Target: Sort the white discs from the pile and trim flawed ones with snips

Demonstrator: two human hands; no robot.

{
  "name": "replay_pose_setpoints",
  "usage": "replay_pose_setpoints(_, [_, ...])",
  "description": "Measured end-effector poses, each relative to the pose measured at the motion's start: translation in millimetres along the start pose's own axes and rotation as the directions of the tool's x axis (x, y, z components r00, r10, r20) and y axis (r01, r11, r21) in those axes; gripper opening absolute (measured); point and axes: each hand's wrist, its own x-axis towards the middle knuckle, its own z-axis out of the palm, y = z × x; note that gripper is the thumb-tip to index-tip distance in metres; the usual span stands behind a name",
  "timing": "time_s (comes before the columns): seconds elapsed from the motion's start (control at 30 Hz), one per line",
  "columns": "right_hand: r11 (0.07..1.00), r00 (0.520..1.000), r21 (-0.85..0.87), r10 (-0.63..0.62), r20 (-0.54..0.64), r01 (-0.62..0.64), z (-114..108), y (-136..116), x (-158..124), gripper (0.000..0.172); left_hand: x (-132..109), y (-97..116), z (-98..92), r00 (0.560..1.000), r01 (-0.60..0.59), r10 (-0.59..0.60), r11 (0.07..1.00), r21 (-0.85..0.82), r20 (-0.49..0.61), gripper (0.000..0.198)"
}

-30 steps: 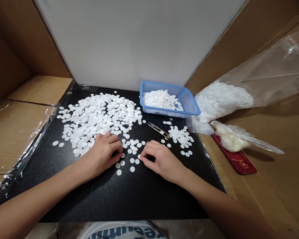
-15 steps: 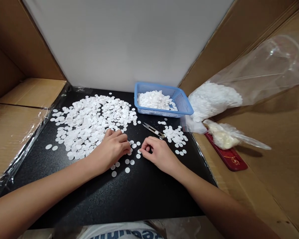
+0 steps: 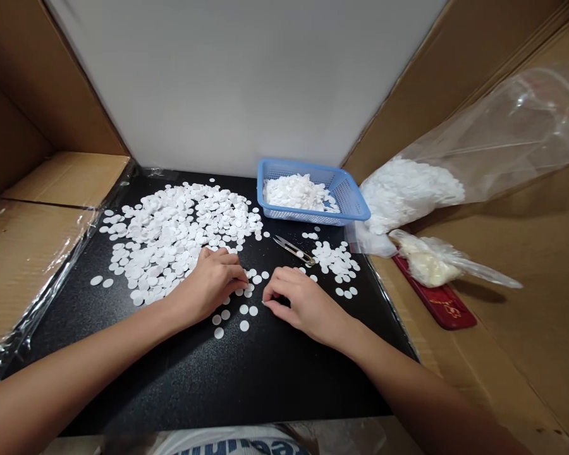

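A large heap of small white discs covers the left half of the black tabletop. At the heap's near right edge, my left hand rests with curled fingers, their tips down among loose discs; what they hold, if anything, is hidden. My right hand is closed to its right, thumb and forefinger pinched on a white disc of which only a sliver shows. Several single discs lie flat between and in front of the hands. Beyond my right hand is a smaller group of discs.
Thread snips lie behind my right hand, a disc on them. At the back stands a blue plastic basket with white discs. To the right are a clear bag of white pieces, a small knotted bag and a red case. Cardboard walls flank the table.
My right hand has shifted slightly toward me, its thumb and forefinger now pinched at a white disc. The left hand stays nearly in place, fingertips moved slightly. The whole view has shifted a little.
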Motion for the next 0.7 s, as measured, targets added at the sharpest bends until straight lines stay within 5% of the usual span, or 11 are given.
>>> replay_pose_setpoints(0.13, [0.997, 0.991, 0.081, -0.025, 0.13, 0.014, -1, -4, -1, 0.013, 0, -1, -0.2, 0.998, 0.049, -0.05, 0.998, -0.036, -0.032, 0.012])
replay_pose_setpoints(0.23, [0.998, 0.998, 0.067, -0.004, 0.07, 0.0, 1, -3, 2, 0.008, -5, -3, -7.2, 0.992, 0.104, -0.111, 0.988, -0.113, -0.057, 0.015])
replay_pose_setpoints(0.33, [0.999, 0.997, -0.034, -0.034, -0.072, 0.031, 8, 0, 9, 0.003, -17, -5, -14.1, 0.985, 0.17, -0.161, 0.964, -0.207, 0.058, 0.019])
replay_pose_setpoints(0.47, [0.985, 0.987, -0.137, -0.119, -0.11, 0.104, 18, -1, 17, 0.003, -29, -8, -12.6, 0.963, 0.203, -0.163, 0.963, -0.177, 0.214, 0.015])
replay_pose_setpoints(0.7, [0.993, 0.993, 0.109, 0.052, -0.106, -0.041, 11, -12, 14, 0.015, -31, -15, -6.8, 0.977, 0.209, -0.211, 0.974, -0.09, -0.01, 0.006])
